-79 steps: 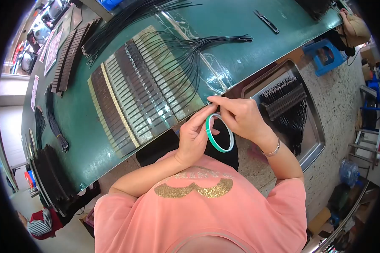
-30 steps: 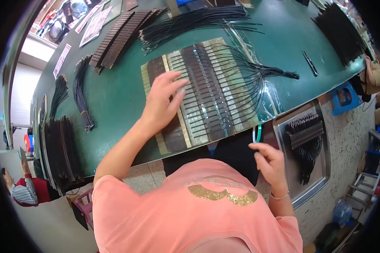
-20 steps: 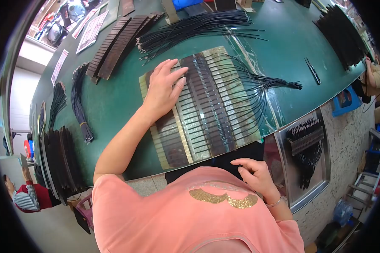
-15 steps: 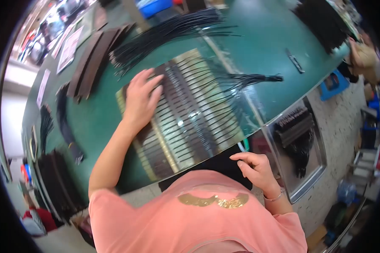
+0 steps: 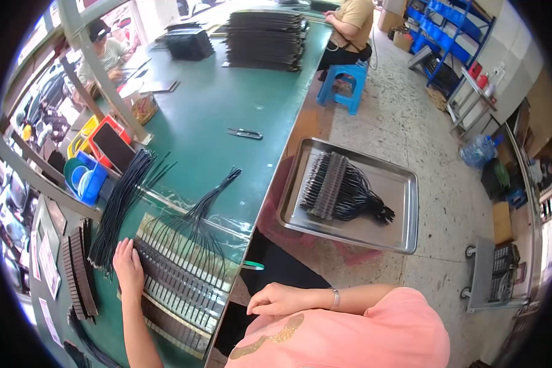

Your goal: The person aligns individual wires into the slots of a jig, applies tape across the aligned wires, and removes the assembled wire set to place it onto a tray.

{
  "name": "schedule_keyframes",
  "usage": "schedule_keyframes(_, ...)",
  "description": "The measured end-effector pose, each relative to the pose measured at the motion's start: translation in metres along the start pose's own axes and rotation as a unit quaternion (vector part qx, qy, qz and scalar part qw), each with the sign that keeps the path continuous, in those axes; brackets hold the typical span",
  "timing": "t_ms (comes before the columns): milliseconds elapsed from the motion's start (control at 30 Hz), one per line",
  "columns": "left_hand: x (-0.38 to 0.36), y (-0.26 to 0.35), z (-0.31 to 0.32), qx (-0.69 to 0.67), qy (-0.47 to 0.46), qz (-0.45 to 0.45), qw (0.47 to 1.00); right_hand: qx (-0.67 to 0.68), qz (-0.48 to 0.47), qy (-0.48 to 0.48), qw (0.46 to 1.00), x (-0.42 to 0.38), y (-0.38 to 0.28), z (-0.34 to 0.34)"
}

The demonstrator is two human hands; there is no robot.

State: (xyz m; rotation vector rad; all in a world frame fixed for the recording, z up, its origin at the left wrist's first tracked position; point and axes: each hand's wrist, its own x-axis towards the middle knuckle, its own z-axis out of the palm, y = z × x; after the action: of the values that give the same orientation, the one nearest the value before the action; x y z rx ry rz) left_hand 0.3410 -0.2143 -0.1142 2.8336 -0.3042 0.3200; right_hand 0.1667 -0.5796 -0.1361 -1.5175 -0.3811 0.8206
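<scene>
My left hand (image 5: 129, 268) lies at the far left end of a board (image 5: 193, 331) carrying rows of thin black wires in dark strips. Its fingers are stretched out, resting on the board's edge. A fan of loose black wires (image 5: 199, 211) runs from the board's far side and gathers into a bunch on the green table. My right hand (image 5: 270, 299) hangs in front of my body, beside the near edge of the table. Its fingers are loosely bent and apart, with nothing visible in them. A thick bundle of black wires (image 5: 118, 208) lies beyond my left hand.
To the right, a metal tray (image 5: 405, 208) holds wired strips (image 5: 328, 184). Small snips (image 5: 245, 133) lie on the green table (image 5: 214, 104). Farther off are stacked dark strips (image 5: 264, 40), a blue stool (image 5: 345, 86) and two people. Coloured bins (image 5: 92, 178) stand at left.
The view has swung right, bringing the tray and stool into fuller sight. My left hand still rests at the board's far left end. My right hand stays near my body, fingers now drooping.
</scene>
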Motion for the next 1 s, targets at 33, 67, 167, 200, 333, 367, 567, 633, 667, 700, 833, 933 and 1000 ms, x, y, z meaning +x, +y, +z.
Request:
schedule_keyframes(33,-0.003,0.007,-0.001,0.044,0.007,0.012,0.999,0.014,-0.001,-0.001,1.0,0.0,0.004,0.002)
schedule_keyframes(67,-0.005,0.011,-0.002,0.087,0.015,0.022,0.996,0.025,-0.001,-0.003,1.0,0.0,0.007,0.004)
schedule_keyframes(167,0.001,0.008,-0.002,0.096,0.011,0.032,0.995,0.064,-0.005,-0.021,0.998,0.01,0.02,0.013)
schedule_keyframes(200,0.005,0.008,-0.004,0.072,-0.002,0.011,0.997,0.078,-0.007,-0.029,0.996,0.013,0.018,0.015)
schedule_keyframes(333,0.022,-0.005,-0.002,0.0,-0.004,-0.016,1.0,0.205,0.004,-0.052,0.977,0.013,-0.003,0.026)
schedule_keyframes(367,0.023,-0.013,0.002,-0.011,0.006,-0.014,1.0,0.235,-0.01,-0.046,0.971,0.011,-0.007,0.029)
schedule_keyframes(567,0.044,-0.032,0.003,-0.039,-0.022,-0.044,0.998,0.437,0.059,-0.036,0.897,0.011,-0.018,0.034)
schedule_keyframes(633,0.05,-0.031,0.002,-0.018,-0.04,-0.057,0.997,0.489,0.072,-0.019,0.869,0.012,-0.015,0.038)
schedule_keyframes(667,0.052,-0.033,0.002,-0.036,-0.046,-0.05,0.997,0.507,0.072,-0.015,0.859,0.011,-0.016,0.038)
schedule_keyframes(700,0.056,-0.036,0.006,-0.027,-0.042,-0.042,0.998,0.524,0.075,-0.015,0.848,0.012,-0.017,0.039)
schedule_keyframes(833,0.072,-0.062,0.023,0.014,-0.025,0.044,0.999,0.53,0.097,0.03,0.842,0.008,-0.026,0.04)
schedule_keyframes(933,0.069,-0.018,-0.015,-0.032,-0.161,-0.082,0.983,0.589,0.086,0.013,0.803,0.004,-0.03,0.038)
schedule_keyframes(1000,0.062,-0.01,-0.021,-0.04,-0.134,-0.078,0.987,0.568,0.096,0.014,0.817,0.004,-0.04,0.037)
